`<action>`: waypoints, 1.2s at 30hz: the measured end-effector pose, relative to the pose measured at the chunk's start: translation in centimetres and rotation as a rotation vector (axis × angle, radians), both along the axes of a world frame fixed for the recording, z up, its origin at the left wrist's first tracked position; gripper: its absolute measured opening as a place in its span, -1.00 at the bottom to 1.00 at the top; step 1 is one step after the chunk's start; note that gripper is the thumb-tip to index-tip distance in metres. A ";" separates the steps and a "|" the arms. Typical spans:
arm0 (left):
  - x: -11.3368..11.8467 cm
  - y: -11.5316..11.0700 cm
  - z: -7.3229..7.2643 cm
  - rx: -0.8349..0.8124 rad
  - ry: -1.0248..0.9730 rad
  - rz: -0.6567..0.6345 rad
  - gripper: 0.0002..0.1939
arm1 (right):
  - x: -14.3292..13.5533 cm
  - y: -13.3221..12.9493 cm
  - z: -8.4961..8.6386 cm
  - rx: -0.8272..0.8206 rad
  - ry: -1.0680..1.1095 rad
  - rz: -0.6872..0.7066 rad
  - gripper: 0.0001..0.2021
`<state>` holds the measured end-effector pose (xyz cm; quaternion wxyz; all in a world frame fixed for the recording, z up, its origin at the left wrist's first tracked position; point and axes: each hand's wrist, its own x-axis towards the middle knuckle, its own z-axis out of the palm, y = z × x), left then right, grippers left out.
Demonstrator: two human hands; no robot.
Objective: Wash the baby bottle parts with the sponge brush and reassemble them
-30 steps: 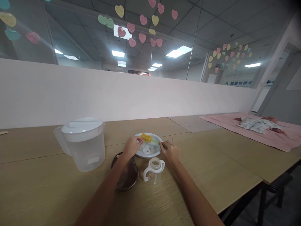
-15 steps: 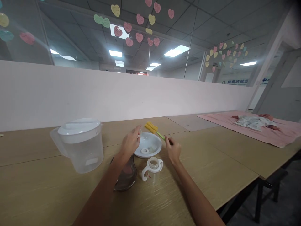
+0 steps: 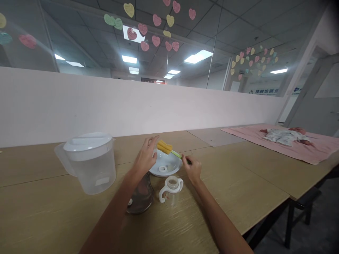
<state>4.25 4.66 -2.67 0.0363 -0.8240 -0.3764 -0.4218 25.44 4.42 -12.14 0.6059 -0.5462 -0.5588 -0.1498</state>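
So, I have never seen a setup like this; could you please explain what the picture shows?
There is no robot: a person works bare-handed, seen from a camera worn on the head, looking forward and down. The right hand holds a brush by its green handle, its yellow head above a white bowl. The left hand is beside that head; whether it grips anything is unclear. On the table are a lidded pitcher, a dark dish, a two-handled bottle and, farther right, a pink cloth under a baby-like figure.
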 end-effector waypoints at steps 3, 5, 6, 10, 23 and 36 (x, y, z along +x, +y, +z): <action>-0.3 0.0 0.1 0.018 -0.030 0.002 -0.32 | 0.0 -0.1 0.2 -0.007 0.049 -0.047 -0.55; -0.4 0.0 0.1 0.008 -0.038 -0.010 -0.28 | 0.0 -0.2 0.3 -0.010 0.087 -0.054 -0.54; -0.4 0.0 0.0 -0.007 -0.037 -0.023 -0.25 | 0.0 -0.2 0.3 -0.008 0.096 -0.047 -0.54; -0.3 0.0 -0.3 -0.074 -0.016 -0.051 -0.19 | 0.0 -0.4 0.2 0.032 -0.014 -0.017 -0.57; 1.0 -1.4 -0.4 -0.088 0.262 -0.209 -0.14 | 0.5 -0.8 0.0 0.158 -0.410 -0.061 -0.65; -0.6 -0.9 1.0 -0.276 -0.036 -0.204 -0.63 | 0.1 -0.2 -0.6 0.079 -0.216 -0.152 -0.61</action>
